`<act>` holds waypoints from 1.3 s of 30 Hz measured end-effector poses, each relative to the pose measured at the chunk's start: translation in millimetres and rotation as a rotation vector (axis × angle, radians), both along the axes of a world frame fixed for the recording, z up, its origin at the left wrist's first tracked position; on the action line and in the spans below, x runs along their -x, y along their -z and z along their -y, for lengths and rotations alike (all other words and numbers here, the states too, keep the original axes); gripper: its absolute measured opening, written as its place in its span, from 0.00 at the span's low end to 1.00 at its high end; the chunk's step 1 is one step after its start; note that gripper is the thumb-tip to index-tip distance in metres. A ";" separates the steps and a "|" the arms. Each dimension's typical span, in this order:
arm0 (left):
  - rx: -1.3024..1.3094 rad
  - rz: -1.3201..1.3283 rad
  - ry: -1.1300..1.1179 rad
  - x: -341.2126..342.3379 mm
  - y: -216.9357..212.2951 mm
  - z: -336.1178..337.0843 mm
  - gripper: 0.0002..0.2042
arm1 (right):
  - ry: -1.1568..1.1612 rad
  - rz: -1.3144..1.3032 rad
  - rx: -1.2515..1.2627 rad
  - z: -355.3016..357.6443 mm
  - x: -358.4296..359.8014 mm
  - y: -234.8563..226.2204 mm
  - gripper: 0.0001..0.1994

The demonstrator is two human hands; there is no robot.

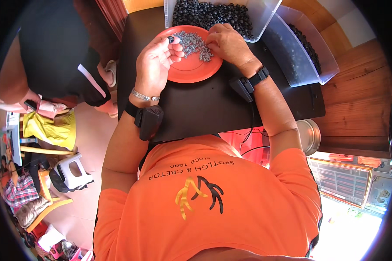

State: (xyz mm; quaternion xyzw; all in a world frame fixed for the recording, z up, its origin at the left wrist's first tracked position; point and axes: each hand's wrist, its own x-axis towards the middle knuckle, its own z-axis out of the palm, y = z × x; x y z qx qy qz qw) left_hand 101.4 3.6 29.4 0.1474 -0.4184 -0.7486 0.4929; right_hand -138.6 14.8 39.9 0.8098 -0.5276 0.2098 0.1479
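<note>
1. Our left hand [156,61] is raised just over the plate's [188,71] 9 o'clock rim. The palm is turned to us and the fingers are curled in. Thumb and forefinger pinch one small black ring [170,39] at the fingertips.
2. Our right hand [228,43] lies palm down at the plate's 2 o'clock edge. The fingers are bent and half closed, and the tips touch the heap of grey parts [195,43]. We cannot tell if it grips any of them.
3. The black ring is small and round, dark and shiny. Only a part of it shows between the fingertips.
4. The grey parts are many tiny metal-coloured pieces. They lie in a loose heap on the upper half of the orange round plate, and the lower half is bare.
5. From the left hand, the heap is at 2 o'clock, just beside the fingertips. From the right hand, it is at 9 o'clock and touches the fingers.
6. The plate stands on a black table [213,102]. At 12 o'clock of the plate, a clear bin [265,13] is full of black rings. A second clear bin [307,58] stands at 3 o'clock.
7. Both wrists carry a black strap with a small black device.
</note>
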 end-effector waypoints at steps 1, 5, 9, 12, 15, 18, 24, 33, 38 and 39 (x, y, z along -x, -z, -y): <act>0.003 -0.002 0.005 1.0 0.3 -0.3 0.13 | -0.001 0.000 0.001 1.2 1.3 1.8 0.05; -0.024 -0.012 -0.004 6.2 0.3 -2.8 0.12 | 0.019 -0.034 0.040 2.7 4.6 6.3 0.05; 0.006 0.003 0.029 8.3 0.1 -6.7 0.11 | 0.026 -0.133 0.107 1.5 -3.2 3.8 0.06; 0.007 0.015 0.059 9.3 1.8 -11.4 0.11 | -0.004 -0.023 0.117 0.5 -1.7 2.2 0.06; 0.013 0.002 0.105 11.7 3.0 -9.1 0.11 | 0.038 0.254 -0.007 -6.9 -3.1 -10.9 0.06; 0.064 0.025 0.151 11.1 1.8 -8.0 0.13 | -0.007 0.710 -0.375 -11.5 -2.9 -18.1 0.05; 0.045 0.049 0.150 13.5 -1.7 -9.1 0.12 | -0.263 1.083 -0.503 -15.5 -14.7 -24.4 0.08; 0.030 0.031 0.153 17.7 -0.4 -3.0 0.12 | -0.316 0.669 -0.413 -14.9 -13.9 -11.1 0.08; -0.022 0.009 0.139 19.9 -4.4 -0.1 0.12 | -0.277 0.558 -0.402 -19.9 -18.5 -14.0 0.09; -0.031 0.012 0.133 20.2 -4.4 1.2 0.12 | -0.295 0.589 -0.387 -19.1 -15.7 -13.7 0.10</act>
